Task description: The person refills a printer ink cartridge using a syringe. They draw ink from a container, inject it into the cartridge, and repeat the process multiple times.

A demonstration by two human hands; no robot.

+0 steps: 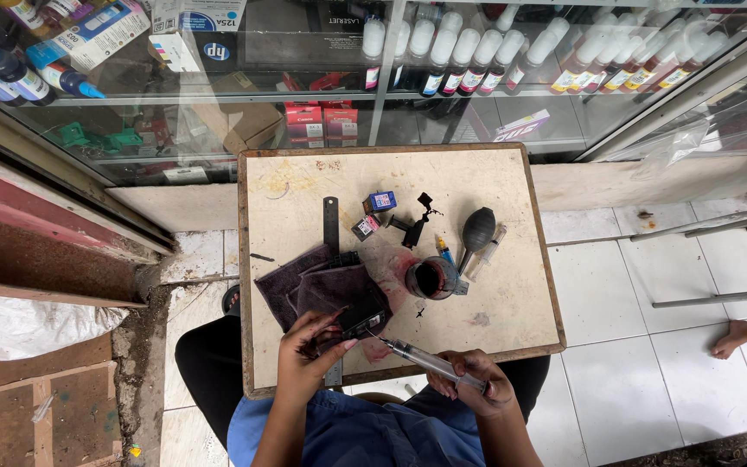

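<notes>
Left hand (309, 350) closed around black ink cartridge (360, 318), pinning it on dark stained cloth (313, 290) at near edge of small table (512, 320). Right hand (470, 380) wrapped shut on syringe (421, 360), needle tip touching cartridge. Likely risks: needle slipping toward left fingertips; hard plunger push flooding ink over cloth; elbow knocking open ink pot (430, 278) just beyond.

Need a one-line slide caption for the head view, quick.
Left hand steadies a black ink cartridge on a dark cloth while the right hand angles a syringe toward it.
</notes>
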